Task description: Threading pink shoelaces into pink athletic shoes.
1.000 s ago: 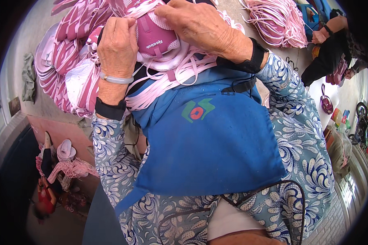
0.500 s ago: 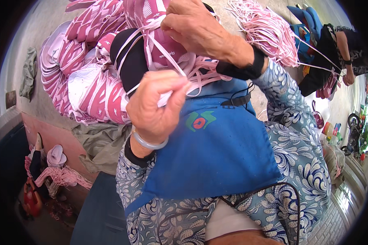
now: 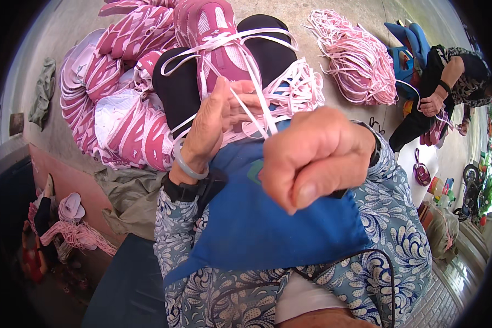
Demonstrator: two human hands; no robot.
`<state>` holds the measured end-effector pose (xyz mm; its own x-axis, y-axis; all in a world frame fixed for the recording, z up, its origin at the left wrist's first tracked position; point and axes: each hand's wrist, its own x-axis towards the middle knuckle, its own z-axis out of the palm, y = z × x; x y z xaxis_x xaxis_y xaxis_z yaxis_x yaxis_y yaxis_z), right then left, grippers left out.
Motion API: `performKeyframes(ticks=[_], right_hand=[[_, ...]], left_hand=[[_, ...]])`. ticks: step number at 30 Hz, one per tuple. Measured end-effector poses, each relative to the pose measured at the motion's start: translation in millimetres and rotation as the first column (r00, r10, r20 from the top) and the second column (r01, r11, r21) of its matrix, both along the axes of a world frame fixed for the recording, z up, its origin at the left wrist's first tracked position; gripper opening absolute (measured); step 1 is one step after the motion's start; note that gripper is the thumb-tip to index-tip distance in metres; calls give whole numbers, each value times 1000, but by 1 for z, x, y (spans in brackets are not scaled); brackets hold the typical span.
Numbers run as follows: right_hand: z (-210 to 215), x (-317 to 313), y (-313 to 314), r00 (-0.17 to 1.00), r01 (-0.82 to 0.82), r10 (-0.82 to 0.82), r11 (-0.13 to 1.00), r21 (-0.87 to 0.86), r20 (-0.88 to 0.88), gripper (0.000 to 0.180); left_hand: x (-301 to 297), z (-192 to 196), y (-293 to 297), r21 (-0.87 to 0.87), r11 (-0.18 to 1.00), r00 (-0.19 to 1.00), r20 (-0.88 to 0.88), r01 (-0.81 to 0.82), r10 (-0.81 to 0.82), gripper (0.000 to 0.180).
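Note:
A pink-and-white shoe upper (image 3: 224,65) lies across my dark-clad knees, beyond my hands. White-pink shoelaces (image 3: 265,106) cross its front and stretch toward me. My right hand (image 3: 320,156), close to the camera over the blue apron (image 3: 279,235), is closed in a fist at the end of the taut laces; its grip is partly hidden. Left of the laces, my left hand (image 3: 216,123) has its fingers extended and apart, with a lace passing in front of them. A loose heap of pink laces (image 3: 298,90) rests in my lap beside the upper.
Stacked pink shoe uppers (image 3: 128,131) curve along the left. A big bundle of pink laces (image 3: 361,68) lies on the floor at the right. Further right a person's hand (image 3: 434,104) works with a lace. Grey-green cloth (image 3: 134,197) lies at the left.
My right hand has come down from the upper toward me, drawing the laces taut. My left hand has opened from a pinch and moved slightly up. More of the upper now shows.

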<state>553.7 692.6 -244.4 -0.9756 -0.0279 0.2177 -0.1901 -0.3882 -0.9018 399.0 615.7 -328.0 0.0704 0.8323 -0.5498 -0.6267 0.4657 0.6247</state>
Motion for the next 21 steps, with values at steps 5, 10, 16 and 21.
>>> performKeyframes(ticks=[5, 10, 16, 21], right_hand=[[-7, 0, -10, 955, -232, 276, 923, 307, -107, 12], [-43, 40, 37, 801, 341, -382, 924, 173, 461, 52], [-109, -4, 15, 820, 433, -79, 733, -525, 567, 51], [-101, -13, 24, 841, 390, -210, 875, -288, 499, 30]], left_hand=[[5, -20, 37, 406, 887, 835, 549, -219, -45, 43], [3, 37, -24, 415, 794, 850, -476, 445, -228, 36], [75, 53, -14, 703, 382, 800, -513, 599, -311, 25], [60, 30, -8, 622, 274, 665, -575, 734, -476, 24]])
